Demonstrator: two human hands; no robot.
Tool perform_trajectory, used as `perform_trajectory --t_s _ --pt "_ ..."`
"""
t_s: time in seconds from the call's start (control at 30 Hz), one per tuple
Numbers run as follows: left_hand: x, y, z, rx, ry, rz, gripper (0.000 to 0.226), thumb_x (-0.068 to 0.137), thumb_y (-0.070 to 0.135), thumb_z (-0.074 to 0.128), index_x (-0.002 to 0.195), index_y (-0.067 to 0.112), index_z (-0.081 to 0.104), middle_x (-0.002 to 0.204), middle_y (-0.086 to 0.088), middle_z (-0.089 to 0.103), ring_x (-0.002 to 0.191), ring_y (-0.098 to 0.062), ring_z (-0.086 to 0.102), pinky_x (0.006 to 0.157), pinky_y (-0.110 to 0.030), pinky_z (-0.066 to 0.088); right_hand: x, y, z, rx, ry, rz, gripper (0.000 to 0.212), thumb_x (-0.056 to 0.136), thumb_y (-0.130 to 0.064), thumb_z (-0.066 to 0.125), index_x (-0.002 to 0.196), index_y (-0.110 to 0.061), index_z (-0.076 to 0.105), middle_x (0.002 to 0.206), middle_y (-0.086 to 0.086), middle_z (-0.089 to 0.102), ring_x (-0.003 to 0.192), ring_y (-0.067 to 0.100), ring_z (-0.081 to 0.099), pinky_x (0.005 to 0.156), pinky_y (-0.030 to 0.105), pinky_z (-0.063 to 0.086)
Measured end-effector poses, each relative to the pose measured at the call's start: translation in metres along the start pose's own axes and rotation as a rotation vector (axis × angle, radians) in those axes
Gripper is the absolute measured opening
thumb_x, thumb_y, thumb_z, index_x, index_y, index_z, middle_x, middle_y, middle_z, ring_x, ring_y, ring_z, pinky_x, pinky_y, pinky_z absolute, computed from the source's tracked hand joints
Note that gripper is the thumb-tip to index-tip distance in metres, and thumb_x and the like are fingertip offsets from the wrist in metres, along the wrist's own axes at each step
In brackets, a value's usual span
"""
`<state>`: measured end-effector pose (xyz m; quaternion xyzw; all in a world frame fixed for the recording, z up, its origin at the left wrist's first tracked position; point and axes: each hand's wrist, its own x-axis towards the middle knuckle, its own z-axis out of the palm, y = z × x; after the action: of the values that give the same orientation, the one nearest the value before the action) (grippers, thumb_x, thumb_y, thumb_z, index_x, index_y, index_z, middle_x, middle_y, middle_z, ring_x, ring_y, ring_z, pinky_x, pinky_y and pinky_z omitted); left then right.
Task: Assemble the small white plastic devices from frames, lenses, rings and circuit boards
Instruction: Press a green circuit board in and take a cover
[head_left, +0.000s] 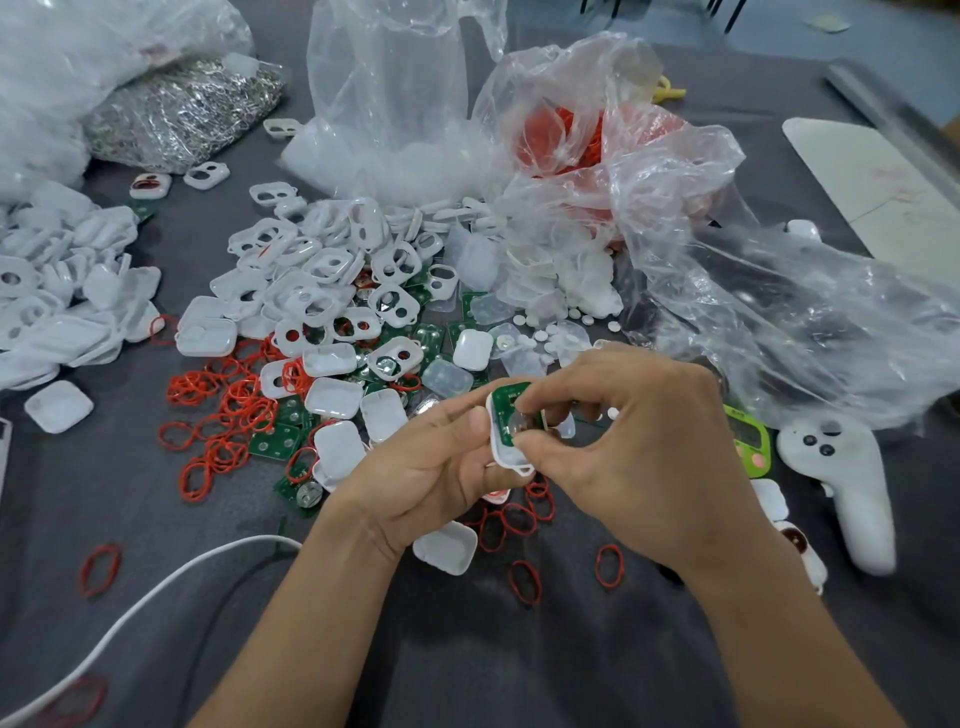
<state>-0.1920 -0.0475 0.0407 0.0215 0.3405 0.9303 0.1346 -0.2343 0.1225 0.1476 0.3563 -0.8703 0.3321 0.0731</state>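
Your left forearm comes in from 7 o'clock and your right from 5 o'clock, both bare, and the hands meet just below centre. Your left hand lies palm up, fingers curled under the frame and thumb pressed along its 9 o'clock edge. Your right hand shows its back and reaches toward 10 o'clock, with forefinger and thumb pinching the board in the frame and the other fingers curled loosely.
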Motion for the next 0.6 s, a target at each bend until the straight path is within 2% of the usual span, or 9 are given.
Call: perform_trajectory --t_s 0.13,0.2,0.43,0.6 --pt "0.0008 -0.0007 0.0002 0.011 0.028 -0.011 0.069 0.078 0.042 0.087 0.134 0.006 0.064 0.123 -0.01 0.067 0.104 -0.022 0.066 0.089 -0.033 0.057 -0.0018 0.0025 0.0018 -0.003 -0.01 0.014 0.015 0.07 -0.022 0.088 0.078 -0.031 0.08 0.068 -0.017 0.066 0.068 0.007 0.058 0.07 0.027 0.051" --pt "0.0005 -0.0004 0.0003 0.006 0.022 -0.01 0.068 0.078 0.041 0.087 0.133 0.007 0.065 0.12 -0.009 0.068 0.101 -0.02 0.068 0.087 -0.031 0.058 -0.0025 0.0038 0.0021 0.006 -0.014 0.023 0.015 0.069 -0.022 0.089 0.078 -0.031 0.08 0.068 -0.017 0.066 0.069 0.007 0.057 0.07 0.023 0.048" --pt "-0.0001 0.0002 0.001 0.012 0.01 -0.011 0.065 0.081 0.04 0.085 0.133 0.007 0.065 0.114 -0.007 0.07 0.093 -0.016 0.07 0.079 -0.028 0.059 -0.004 0.0047 0.0022 0.033 -0.033 0.033 0.016 0.068 -0.02 0.09 0.076 -0.029 0.08 0.067 -0.015 0.067 0.069 0.012 0.058 0.068 0.024 0.047" --pt "-0.0008 0.0002 0.0016 0.004 -0.013 -0.012 0.057 0.084 0.038 0.083 0.131 0.01 0.068 0.111 -0.004 0.073 0.09 -0.014 0.071 0.076 -0.026 0.059 -0.0047 0.0061 0.0024 0.037 -0.045 0.05 0.015 0.068 -0.021 0.09 0.075 -0.029 0.08 0.067 -0.015 0.066 0.071 0.013 0.057 0.067 0.019 0.044"
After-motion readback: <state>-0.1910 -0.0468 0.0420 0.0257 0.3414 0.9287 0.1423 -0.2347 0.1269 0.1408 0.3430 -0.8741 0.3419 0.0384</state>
